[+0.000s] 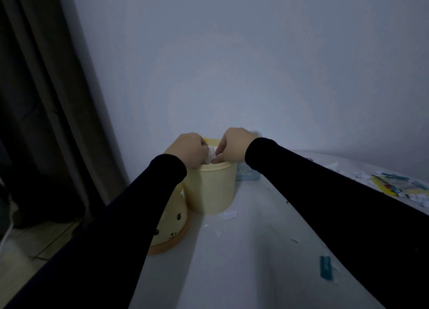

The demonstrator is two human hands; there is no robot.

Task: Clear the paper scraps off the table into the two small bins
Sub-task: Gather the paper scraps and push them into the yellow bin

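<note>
Both hands meet over the yellow bin (pixel 209 188) – left hand (pixel 189 149) and right hand (pixel 234 144) curled round a white paper wad (pixel 211 156), held above the rim so it drops inside. More scraps (pixel 228 214) litter the desk (pixel 243 262) – the blue bin (pixel 246 174) waits behind.

I see a dim, bluish, underexposed view with soft grain. The curtain (pixel 34 99) sinks to near black, my sleeves (pixel 130 227) lose all detail, and wide-angle bending curves the table (pixel 243 262) edges.
</note>
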